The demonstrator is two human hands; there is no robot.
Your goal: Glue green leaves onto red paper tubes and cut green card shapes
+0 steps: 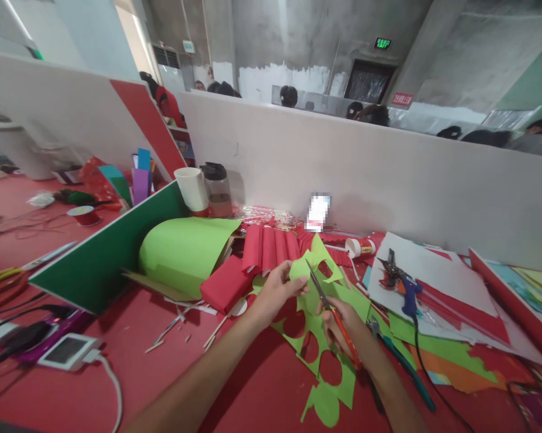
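Observation:
My left hand (280, 290) pinches a piece of light green paper (301, 269) between thumb and fingers. Red-handled scissors (341, 329) are in my right hand (338, 322), with their blades at the edge of that paper. A pointed offcut of the same green stands up just beyond the blades. Beneath both hands lies a green sheet (313, 337) with several round holes cut out, the red table showing through them. A rounded green piece (325, 406) lies at the near end of this sheet.
Red wrapped bundles (271, 248) and a curled green sheet (180, 249) lie left of centre. A blue glue gun (408, 294) and green-handled pliers (403, 364) lie on the right. A white cup (192, 187) and a bottle (217, 191) stand by the white partition (271, 144).

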